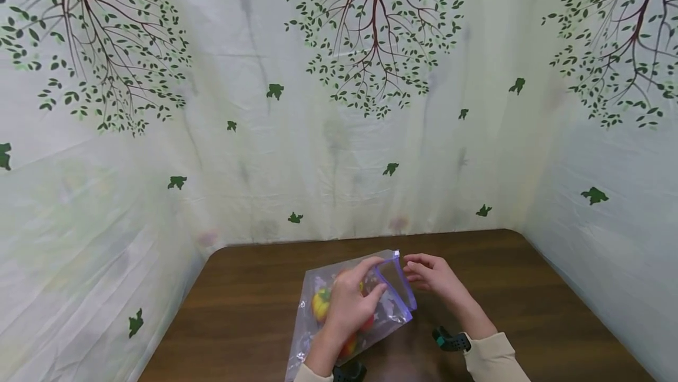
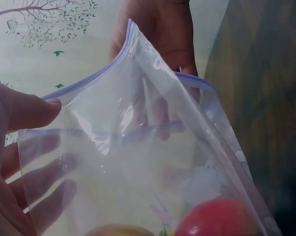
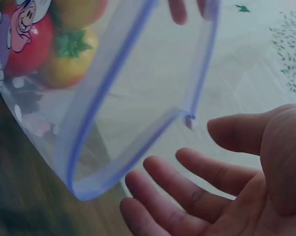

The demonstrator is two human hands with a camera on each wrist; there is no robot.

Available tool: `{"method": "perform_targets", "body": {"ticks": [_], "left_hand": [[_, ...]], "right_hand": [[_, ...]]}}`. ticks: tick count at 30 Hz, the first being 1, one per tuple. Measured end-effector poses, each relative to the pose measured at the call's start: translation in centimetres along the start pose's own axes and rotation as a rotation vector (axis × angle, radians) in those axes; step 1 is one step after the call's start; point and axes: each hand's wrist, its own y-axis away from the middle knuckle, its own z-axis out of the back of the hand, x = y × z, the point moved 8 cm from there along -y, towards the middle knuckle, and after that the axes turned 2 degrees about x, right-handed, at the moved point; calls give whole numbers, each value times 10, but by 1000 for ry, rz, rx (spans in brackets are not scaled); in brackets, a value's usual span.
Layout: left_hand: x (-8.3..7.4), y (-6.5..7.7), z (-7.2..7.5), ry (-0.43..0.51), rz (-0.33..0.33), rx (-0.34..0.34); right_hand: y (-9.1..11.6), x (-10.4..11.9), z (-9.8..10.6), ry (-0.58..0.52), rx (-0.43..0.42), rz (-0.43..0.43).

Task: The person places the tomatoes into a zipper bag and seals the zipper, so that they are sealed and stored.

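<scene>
A clear zip bag [image 1: 389, 311] with a purple-blue zip edge [image 3: 103, 93] lies tilted over the table, its mouth gaping toward the right. Inside are several round red and yellow fruits or vegetables; a yellow one [image 3: 69, 56] has a green star-shaped top, and a red one [image 2: 214, 219] shows low in the left wrist view. My left hand [image 1: 352, 299] holds the bag near its mouth, thumb on one side, fingers seen through the plastic. Beside the mouth, my right hand [image 1: 434, 276] has loosely spread fingers and grips nothing. A small slider [image 3: 190, 121] sits at one corner of the zip.
The brown wooden table [image 1: 254, 305] extends to both sides of the bag. Pale curtains [image 1: 339, 182] printed with trees and leaves surround it at the back and sides. Each wrist wears a dark band [image 1: 451, 341].
</scene>
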Motion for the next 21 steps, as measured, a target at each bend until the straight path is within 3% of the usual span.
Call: {"method": "perform_targets", "body": {"ticks": [6,10,15,21], "left_hand": [[-3,0,-3,-8,-18,22],[-3,2,-9,16,6,112],[-2,4,-17,151,38,215],[-3,2,-13,227,56,197]], "right_hand": [[-3,-3,-9,-18,5,28],[-5,-4,-11,-47,-6,37],[-7,-8,-9,-84,-63,11],[-11,-12,-10,-128,-125,-8]]}}
